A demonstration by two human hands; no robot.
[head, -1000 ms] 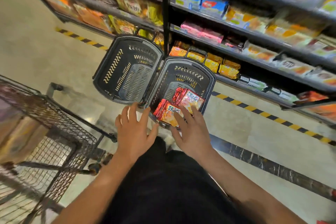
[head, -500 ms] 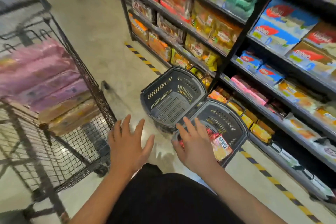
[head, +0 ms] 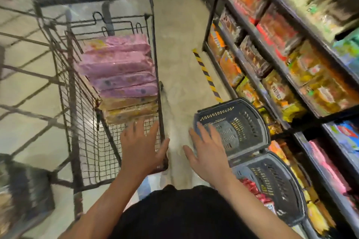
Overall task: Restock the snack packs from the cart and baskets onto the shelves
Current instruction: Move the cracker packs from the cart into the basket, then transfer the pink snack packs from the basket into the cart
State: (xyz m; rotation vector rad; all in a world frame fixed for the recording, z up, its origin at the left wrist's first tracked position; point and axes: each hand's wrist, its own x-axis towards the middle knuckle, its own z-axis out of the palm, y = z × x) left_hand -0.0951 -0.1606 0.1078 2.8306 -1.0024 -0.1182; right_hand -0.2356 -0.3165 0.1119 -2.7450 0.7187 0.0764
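Both hands are spread flat with straight fingers and hold nothing. The left hand (head: 142, 146) hangs in front of the near right corner of the wire cart (head: 91, 103), its fingertips just below a row of snack packs that stand on edge inside the cart against its right wall: pink packs (head: 120, 70) farther away and tan packs (head: 130, 109) nearer. The right hand (head: 208, 150) hovers over the near left rim of an empty dark basket (head: 233, 128) on the floor; whether it touches the rim cannot be told. A second dark basket (head: 272, 186) sits nearer, touching the first, with red snack packs (head: 254, 190) showing at its left side. Both baskets stand just beside the shelves (head: 275, 60) on the right, stocked with orange, yellow and red packages. A strip of yellow-and-black tape (head: 206, 74) runs along the floor at the shelf base.
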